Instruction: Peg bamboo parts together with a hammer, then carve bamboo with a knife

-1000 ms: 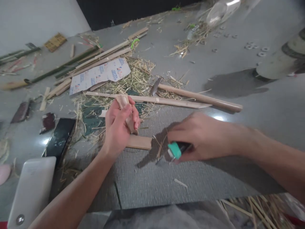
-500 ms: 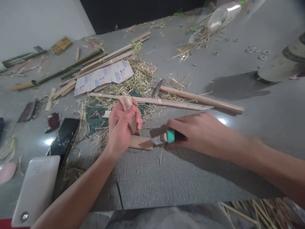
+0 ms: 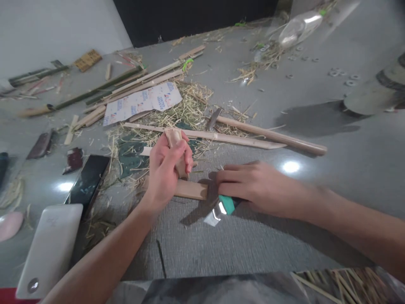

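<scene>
My left hand (image 3: 162, 179) is closed around a short piece of split bamboo (image 3: 174, 137), tilted with its upper end past the thumb. Just below that hand, a flat strip of bamboo (image 3: 194, 190) lies on the grey work surface, its left part hidden by the wrist. My right hand (image 3: 264, 188) grips a utility knife (image 3: 226, 204) with a green and black handle. The blade points down and left, low over the surface, apart from the strip. Beyond both hands lie a long bamboo slat (image 3: 234, 138) and a hammer (image 3: 268, 134).
Shavings (image 3: 190, 101) heap up behind my left hand, with a sandpaper sheet (image 3: 142, 102) on them. Bamboo poles (image 3: 98, 88) stretch to the left. A phone (image 3: 89, 179) and a white power bank (image 3: 50, 249) lie at left. Several metal washers (image 3: 350, 82) and a thick cylinder (image 3: 360, 101) are right.
My right hand has drawn the knife down and away from the flat strip, turning the blade toward the lower left. My left hand keeps its hold on the bamboo piece.
</scene>
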Available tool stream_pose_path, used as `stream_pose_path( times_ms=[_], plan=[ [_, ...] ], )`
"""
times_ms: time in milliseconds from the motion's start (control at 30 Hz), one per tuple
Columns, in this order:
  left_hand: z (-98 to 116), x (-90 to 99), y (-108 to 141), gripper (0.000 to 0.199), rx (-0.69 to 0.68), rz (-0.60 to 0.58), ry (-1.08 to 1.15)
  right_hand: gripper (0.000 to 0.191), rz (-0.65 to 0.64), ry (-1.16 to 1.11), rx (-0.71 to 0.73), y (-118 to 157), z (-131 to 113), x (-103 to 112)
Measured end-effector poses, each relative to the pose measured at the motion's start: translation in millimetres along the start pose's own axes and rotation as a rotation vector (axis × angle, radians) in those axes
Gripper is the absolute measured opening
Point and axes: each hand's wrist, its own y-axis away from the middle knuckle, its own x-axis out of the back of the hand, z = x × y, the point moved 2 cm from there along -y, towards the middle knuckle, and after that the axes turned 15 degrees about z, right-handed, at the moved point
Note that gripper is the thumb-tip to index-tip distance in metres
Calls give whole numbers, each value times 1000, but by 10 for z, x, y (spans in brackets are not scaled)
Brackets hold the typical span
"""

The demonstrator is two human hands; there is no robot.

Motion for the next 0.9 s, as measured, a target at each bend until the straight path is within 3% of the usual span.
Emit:
stream_pose_path(
  times_ms=[200,300,367,400,500,600,767,900],
  plan=[
    [16,-3,0,17,-4,7,16,35,53,80,-55,33,93,-7],
    [25,-1,3,15,10,19,25,25,119,103,-146,58,187,59],
    [34,-3,14,14,17,26,21,12,198,49,-280,59,242,142],
    [38,-7,24,13,20,27,14,3,244,-5,-379,56,262,186],
    [43,-29,78,10,45,31,-22,22,371,-327,-691,32,268,276],
    [46,-71,151,13,110,3,-95,27,443,-727,-864,-7,206,264],
    [105,-174,234,23,172,-127,-203,26,426,-1000,-896,-59,93,180],
    [156,-233,251,8,163,-166,-232,23,434,-1027,-858,-75,52,164]
  ],
)
